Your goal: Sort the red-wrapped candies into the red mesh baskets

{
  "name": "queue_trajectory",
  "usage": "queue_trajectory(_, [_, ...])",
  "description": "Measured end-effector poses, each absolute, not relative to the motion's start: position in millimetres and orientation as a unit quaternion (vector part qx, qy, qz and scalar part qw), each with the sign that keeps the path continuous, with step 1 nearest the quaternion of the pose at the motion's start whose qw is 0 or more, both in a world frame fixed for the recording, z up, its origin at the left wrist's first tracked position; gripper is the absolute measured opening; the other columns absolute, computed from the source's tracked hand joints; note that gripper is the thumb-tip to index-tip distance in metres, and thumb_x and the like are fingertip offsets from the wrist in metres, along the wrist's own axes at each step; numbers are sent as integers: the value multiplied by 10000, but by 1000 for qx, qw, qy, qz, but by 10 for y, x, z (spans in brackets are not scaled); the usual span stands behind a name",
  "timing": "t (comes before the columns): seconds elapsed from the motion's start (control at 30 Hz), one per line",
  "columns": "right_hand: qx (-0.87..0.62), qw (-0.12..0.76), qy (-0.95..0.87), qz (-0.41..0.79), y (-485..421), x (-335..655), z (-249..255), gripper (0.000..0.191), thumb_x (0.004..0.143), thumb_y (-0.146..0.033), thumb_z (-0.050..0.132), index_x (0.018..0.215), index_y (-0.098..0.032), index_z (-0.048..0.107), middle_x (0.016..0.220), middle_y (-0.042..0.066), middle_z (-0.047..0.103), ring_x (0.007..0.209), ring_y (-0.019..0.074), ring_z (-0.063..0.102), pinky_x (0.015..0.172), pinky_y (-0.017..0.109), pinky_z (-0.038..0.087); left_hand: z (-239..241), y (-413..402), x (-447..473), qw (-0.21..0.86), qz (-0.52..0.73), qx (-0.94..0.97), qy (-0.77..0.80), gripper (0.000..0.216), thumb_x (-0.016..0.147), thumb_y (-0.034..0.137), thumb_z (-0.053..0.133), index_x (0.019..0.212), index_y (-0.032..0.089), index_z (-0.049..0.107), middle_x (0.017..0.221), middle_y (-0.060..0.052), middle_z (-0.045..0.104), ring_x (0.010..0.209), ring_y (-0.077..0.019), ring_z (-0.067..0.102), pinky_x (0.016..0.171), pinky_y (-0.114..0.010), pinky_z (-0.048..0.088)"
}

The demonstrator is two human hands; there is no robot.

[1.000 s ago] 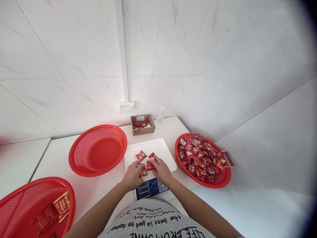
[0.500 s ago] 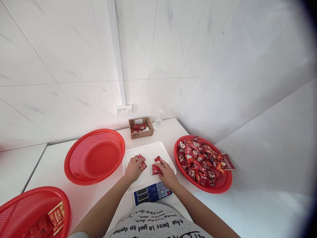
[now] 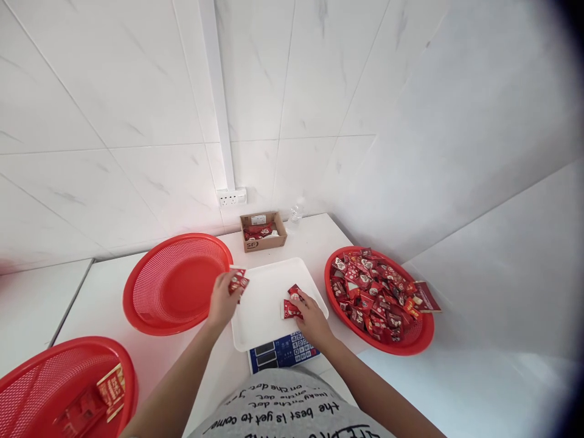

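Observation:
My left hand (image 3: 222, 299) is closed on a few red candy packets (image 3: 238, 282) and holds them over the gap between the white scale tray (image 3: 267, 291) and the empty red basket (image 3: 179, 283) to the left. My right hand (image 3: 309, 310) rests on the tray's right side, its fingers pressed down on two more red packets (image 3: 291, 303). A blue-faced scale (image 3: 283, 351) sits under the tray, its keypad toward me.
A red basket (image 3: 413, 340) full of red packets stands at the right. Another red basket (image 3: 27, 377) with a few red and gold packets is at the near left. A small cardboard box (image 3: 263, 231) and a clear bottle (image 3: 295, 213) stand by the wall.
My left hand lifted its packets off the tray and carried them left toward the empty basket. My right hand stayed on the tray over its two packets.

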State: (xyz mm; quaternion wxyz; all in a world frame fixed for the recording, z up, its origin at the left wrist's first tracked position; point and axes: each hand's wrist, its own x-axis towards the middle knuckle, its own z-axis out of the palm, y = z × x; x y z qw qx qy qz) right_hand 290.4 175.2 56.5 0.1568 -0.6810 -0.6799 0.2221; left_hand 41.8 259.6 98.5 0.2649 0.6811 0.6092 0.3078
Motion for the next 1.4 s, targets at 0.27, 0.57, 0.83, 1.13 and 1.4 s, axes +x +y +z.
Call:
queue_trajectory(0.27, [-680,157,-681,223,1740,2901,563,504,718,-107,463,1207,-209,533,1400,63,351,1249,229,350,1043,377,289,763,2472,-211,240,162,712,639,418,847,314,400,1239,190,475,1319,-108,478,1257,-278,383,1016,-443,336])
queue_trajectory(0.57, [-679,277,-635,242,1697,2889,470,399,709,-125,489,1075,-222,616,1309,62,450,1215,221,394,1042,400,292,795,2341,-141,198,239,694,649,361,831,288,370,1103,161,570,1180,-129,573,1151,-277,482,970,-428,371])
queue_trajectory(0.83, [-660,433,-424,444,1764,2641,672,180,674,-270,560,797,-194,667,837,45,667,792,206,616,754,359,489,889,1890,926,667,209,503,509,555,753,471,553,1225,210,421,993,-89,595,786,-181,599,727,-330,476])
queue_trajectory(1.13, [-578,437,-454,520,1640,2451,789,155,661,-266,614,774,-177,672,847,44,690,834,195,620,822,349,463,947,1952,1063,753,300,315,493,526,731,508,605,1123,242,376,1047,-86,615,740,-131,611,797,-329,456])
queue_trajectory(1.4, [-557,437,-509,490,1587,2381,825,103,684,-208,568,740,-199,654,811,25,671,791,168,613,774,313,470,873,1992,938,748,326,275,509,292,775,387,605,951,192,477,854,-47,659,649,-126,630,666,-269,481])
